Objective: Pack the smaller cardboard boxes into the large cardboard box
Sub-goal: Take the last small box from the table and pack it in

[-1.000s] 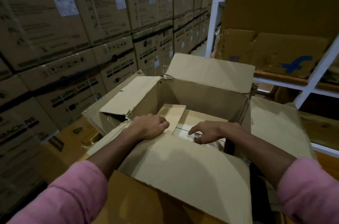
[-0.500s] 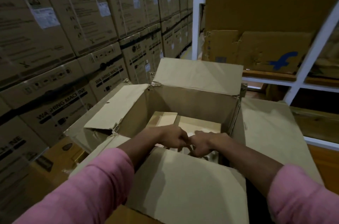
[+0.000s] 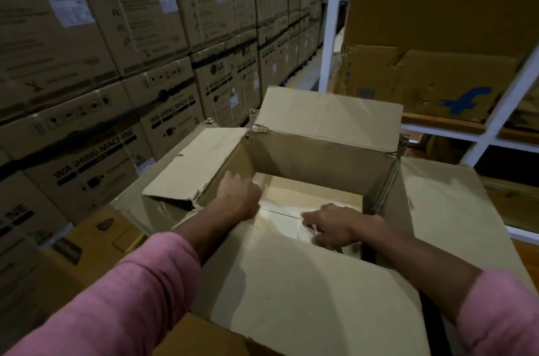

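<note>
A large brown cardboard box [image 3: 326,151] with its four flaps folded outward is seen from above, and both hands are lowered into it. The left hand [image 3: 240,195] is placed against the inner left wall, its fingers curled downward; whether anything is gripped cannot be told. The right hand [image 3: 335,224] is laid with spread fingers on the top of a smaller pale cardboard box [image 3: 291,209], which lies inside the large box, between and beneath the two hands. A seam across that top runs from beside the left hand to the right fingertips. Pink sleeves [image 3: 131,297] are worn. Beyond the left hand, printed washing-machine cartons [image 3: 116,128] are stacked; beyond the right hand, a white shelf frame [image 3: 495,122] holds flattened cardboard.
</note>
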Tool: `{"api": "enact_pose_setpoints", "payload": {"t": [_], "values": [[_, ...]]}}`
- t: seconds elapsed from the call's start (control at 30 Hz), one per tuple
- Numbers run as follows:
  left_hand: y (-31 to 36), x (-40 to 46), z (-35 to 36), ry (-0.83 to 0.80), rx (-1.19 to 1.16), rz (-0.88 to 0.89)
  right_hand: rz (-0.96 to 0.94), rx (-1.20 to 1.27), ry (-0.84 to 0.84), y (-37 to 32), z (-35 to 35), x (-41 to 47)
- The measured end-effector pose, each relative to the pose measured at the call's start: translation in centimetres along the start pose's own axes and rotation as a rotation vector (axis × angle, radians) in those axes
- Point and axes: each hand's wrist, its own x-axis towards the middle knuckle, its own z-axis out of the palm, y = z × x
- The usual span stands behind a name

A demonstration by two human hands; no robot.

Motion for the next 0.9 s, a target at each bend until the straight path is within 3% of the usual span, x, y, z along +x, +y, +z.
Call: {"api": "enact_pose_setpoints", "payload": {"t": [0.17,0.33,0.67,0.9], "values": [[0.1,1.6,3.2,-0.281,-0.315,0.052,0.037,-0.065,0.007,1.0,-0.3,1.4],[-0.1,2.2,3.8,-0.298,-0.571,0.035,0.105,-0.048,0.008,1.7,-1.3,3.7],[0.0,2.2,3.9,-0.310,-0.627,0.051,0.035,-0.163,0.122,1.0,-1.5,4.3],[0.3,1.5,3.3,-0.289,-0.606,0.092,0.248,-0.090,0.281,3.8,-4.8,1.0]]}}
